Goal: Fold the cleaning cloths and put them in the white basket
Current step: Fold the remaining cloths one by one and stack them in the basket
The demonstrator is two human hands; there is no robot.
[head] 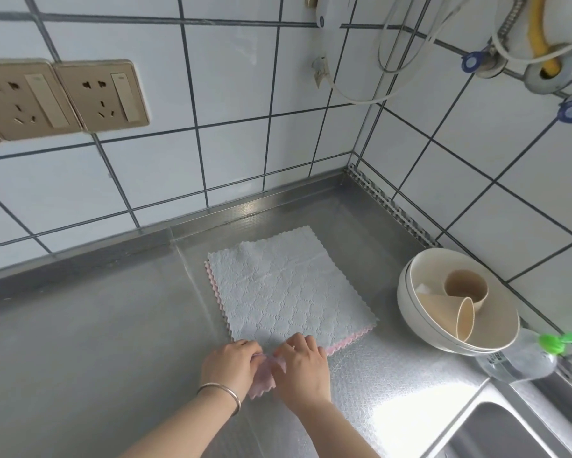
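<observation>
A pale grey cleaning cloth [284,285] lies flat on the steel counter [96,342], on top of a pink cloth [350,342] whose zigzag edge shows along its left and near right sides. My left hand [228,365] and my right hand [304,368] are side by side at the near corner of the stack. Both pinch a pink cloth corner [261,385] that hangs bunched between them. No white basket is in view.
White bowls [420,312] with beige cups [466,285] inside stand at the right by the tiled wall. A clear bottle with a green cap [552,342] lies beside the sink [516,428]. Wall sockets [99,94] are at the upper left.
</observation>
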